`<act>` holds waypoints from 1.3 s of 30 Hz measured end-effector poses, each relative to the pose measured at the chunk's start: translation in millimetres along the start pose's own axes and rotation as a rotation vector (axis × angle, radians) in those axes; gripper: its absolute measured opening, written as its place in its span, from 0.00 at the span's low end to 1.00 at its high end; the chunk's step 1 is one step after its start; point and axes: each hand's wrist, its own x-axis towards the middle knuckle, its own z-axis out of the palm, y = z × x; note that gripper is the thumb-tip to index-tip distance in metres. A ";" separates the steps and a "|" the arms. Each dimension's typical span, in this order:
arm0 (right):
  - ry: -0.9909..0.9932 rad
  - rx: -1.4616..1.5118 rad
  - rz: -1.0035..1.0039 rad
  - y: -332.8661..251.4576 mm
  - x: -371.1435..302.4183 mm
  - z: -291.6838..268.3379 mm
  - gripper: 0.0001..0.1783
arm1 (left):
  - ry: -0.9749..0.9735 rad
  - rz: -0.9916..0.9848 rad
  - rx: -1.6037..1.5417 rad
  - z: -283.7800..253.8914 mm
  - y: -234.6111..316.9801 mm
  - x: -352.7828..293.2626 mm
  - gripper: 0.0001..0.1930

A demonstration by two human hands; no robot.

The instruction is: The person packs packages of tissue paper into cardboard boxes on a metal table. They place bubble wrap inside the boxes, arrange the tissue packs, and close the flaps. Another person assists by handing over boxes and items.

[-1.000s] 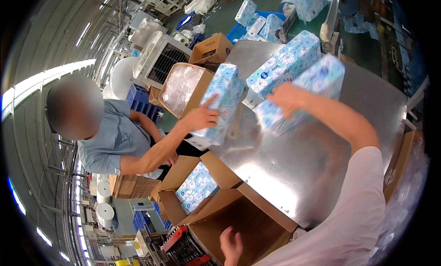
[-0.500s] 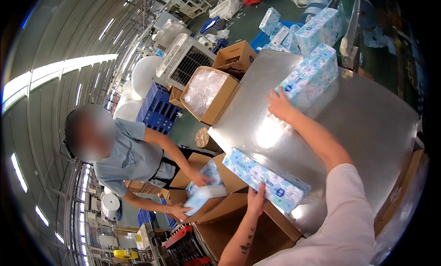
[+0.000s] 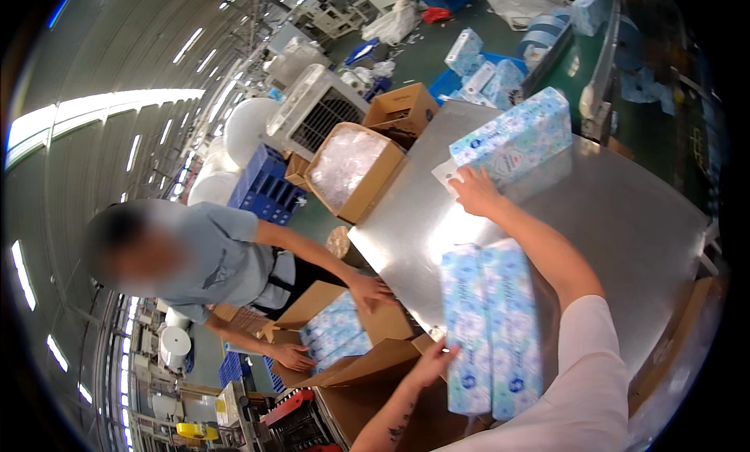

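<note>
Two long, blue floral-wrapped tissue packs (image 3: 492, 327) stand side by side at the near edge of the steel table, slightly blurred. My left hand (image 3: 433, 364) grips the lower left side of this pair, its fingers partly hidden. Farther up the table lies another floral tissue pack (image 3: 516, 135), tilted across the surface. At its near left end, beside a pale flap, my right hand (image 3: 475, 190) has its fingers closed on the wrapping.
An open carton (image 3: 406, 389) stands below the steel table (image 3: 617, 217) at my left. Across from me a co-worker (image 3: 226, 257) has both hands at a carton (image 3: 383, 319) holding tissue packs. A box of clear plastic (image 3: 348, 167) and a blue crate (image 3: 445, 83) of packs sit farther off.
The near packs have turned upright in view and now show as two side by side. My right hand has closed on the far pack's end. The co-worker's packs now lie inside the carton.
</note>
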 end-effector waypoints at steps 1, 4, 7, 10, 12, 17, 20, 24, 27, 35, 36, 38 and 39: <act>0.018 -0.041 0.024 4.2 18.6 7.2 0.25 | -0.103 -0.060 0.000 11.5 7.9 -2.3 0.28; 0.071 -0.088 0.110 1.5 63.1 32.0 0.28 | -0.118 -0.016 0.079 53.5 8.6 -4.3 0.30; 0.162 -0.231 0.175 7.8 86.6 48.6 0.26 | 0.073 0.330 0.205 80.3 -10.1 -8.9 0.27; 0.010 -0.425 0.228 15.2 95.4 66.6 0.20 | 0.063 0.159 -0.236 63.0 -13.3 -24.7 0.21; -0.089 -0.608 0.049 5.2 80.0 70.6 0.17 | 0.131 0.193 -0.188 36.0 -62.0 -28.5 0.20; -0.417 -0.401 -0.586 -76.4 -49.3 16.6 0.14 | 0.416 0.163 -0.289 -35.3 10.7 -38.0 0.22; -0.447 0.037 -0.863 -149.7 -152.0 -25.0 0.10 | 0.118 0.050 -0.618 -65.1 21.5 23.6 0.43; -0.185 0.505 -0.730 -128.8 -231.8 -92.1 0.06 | -0.107 0.019 -0.491 -19.8 38.3 53.6 0.38; 0.324 0.501 0.245 -42.2 -290.5 -128.0 0.17 | 0.003 -0.138 -0.598 3.8 31.0 35.4 0.33; 0.230 1.601 1.397 -38.2 -358.9 -62.4 0.29 | -0.268 -0.143 -0.785 29.9 47.4 45.5 0.35; 0.229 1.621 1.401 -41.2 -352.5 -60.4 0.29 | -0.267 -0.061 -0.770 27.0 36.1 42.9 0.35; 0.197 1.693 1.303 -44.7 -343.7 -58.8 0.29 | -0.195 0.078 -0.683 20.2 28.6 34.7 0.37; 0.168 1.730 1.267 -45.3 -340.5 -53.4 0.29 | -0.160 0.140 -0.626 16.8 36.8 21.2 0.37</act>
